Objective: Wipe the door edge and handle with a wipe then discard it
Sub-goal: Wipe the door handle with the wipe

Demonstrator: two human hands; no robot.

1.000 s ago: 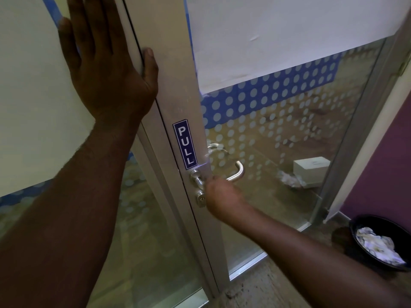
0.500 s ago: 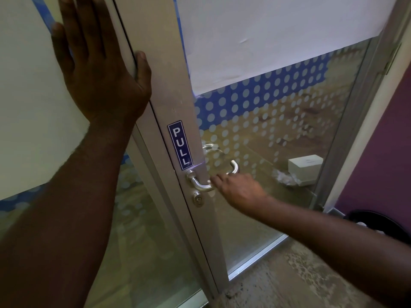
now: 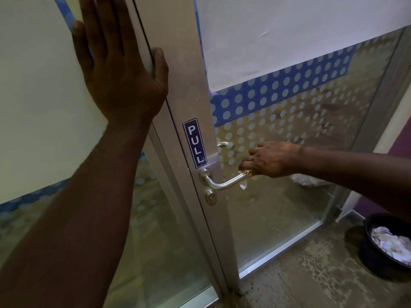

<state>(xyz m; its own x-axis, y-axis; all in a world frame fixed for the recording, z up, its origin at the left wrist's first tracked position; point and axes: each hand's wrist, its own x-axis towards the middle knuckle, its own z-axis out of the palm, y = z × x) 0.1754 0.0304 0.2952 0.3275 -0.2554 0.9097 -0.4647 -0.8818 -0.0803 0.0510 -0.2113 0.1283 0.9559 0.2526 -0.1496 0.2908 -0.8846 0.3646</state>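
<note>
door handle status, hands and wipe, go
Left hand flat on the glass panel, thumb on the door edge. Right hand pinching wipe at the tip of the handle. Bin on floor, right, path clear.

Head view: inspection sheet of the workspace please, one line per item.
Surface: aluminium door frame with a PULL sticker; dotted film on the glass.
Job's things: lever handle, keyhole below it; crumpled wipe pressed at the handle's free end.
Clutter: black bin on the floor at right, holding crumpled white paper.
Grippers: left hand flat on the panel, thumb on the door edge; right hand fingers closed on the wipe.
Cables: nothing seen.
Surroundings: concrete floor, purple wall at right.
</note>
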